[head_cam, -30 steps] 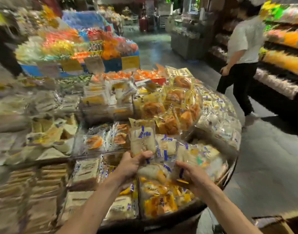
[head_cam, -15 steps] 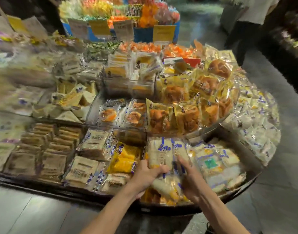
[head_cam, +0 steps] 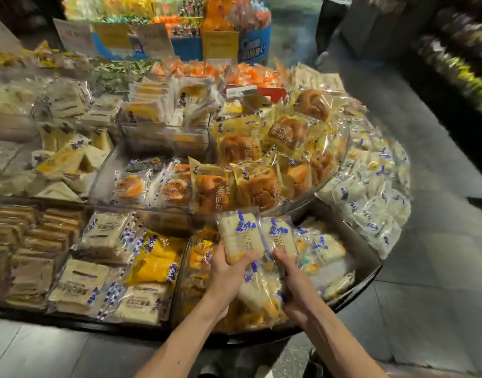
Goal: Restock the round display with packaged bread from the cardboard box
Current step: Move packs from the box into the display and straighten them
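— If these stand too loosely, what then?
— My left hand (head_cam: 225, 272) grips one bread pack (head_cam: 240, 237), my right hand (head_cam: 295, 285) the other, at the front edge of the round display (head_cam: 370, 276); they are slippery and may topple.

Past the counter I see a blue candy stand (head_cam: 255, 46) with a yellow price card (head_cam: 220, 46), and grey floor tiles (head_cam: 439, 268) on my right.
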A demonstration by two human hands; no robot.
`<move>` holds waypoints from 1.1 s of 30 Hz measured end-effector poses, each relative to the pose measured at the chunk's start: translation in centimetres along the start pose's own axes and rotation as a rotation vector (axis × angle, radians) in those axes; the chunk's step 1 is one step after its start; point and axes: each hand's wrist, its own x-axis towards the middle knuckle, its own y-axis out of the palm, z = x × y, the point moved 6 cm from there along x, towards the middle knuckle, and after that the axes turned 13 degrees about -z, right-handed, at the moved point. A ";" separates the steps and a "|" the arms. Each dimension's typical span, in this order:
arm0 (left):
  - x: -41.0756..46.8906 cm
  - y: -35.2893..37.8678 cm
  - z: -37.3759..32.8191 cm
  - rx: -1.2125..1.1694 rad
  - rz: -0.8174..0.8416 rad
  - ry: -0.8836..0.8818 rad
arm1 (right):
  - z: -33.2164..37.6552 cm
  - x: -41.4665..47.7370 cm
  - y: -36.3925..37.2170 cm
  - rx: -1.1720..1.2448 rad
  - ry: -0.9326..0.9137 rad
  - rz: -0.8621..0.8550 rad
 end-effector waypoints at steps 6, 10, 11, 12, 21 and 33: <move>0.6 3.3 0.4 -0.034 0.100 -0.033 | 1.0 0.2 -3.5 0.062 -0.042 -0.133; 1.1 5.0 0.8 -0.012 0.202 -0.092 | 1.6 -0.6 -6.6 0.133 -0.030 -0.194; 1.5 5.3 1.1 -0.007 0.215 -0.109 | 1.6 -0.5 -7.6 0.148 -0.026 -0.214; 1.9 5.3 1.5 -0.006 0.213 -0.135 | 1.6 -0.6 -8.6 0.165 -0.016 -0.237; 3.6 5.1 0.8 0.239 0.008 0.105 | 4.4 -0.8 -17.2 0.316 -0.003 -0.349; 7.3 15.7 7.0 0.479 -0.006 0.011 | 11.2 3.0 -19.4 -0.025 -0.108 -0.313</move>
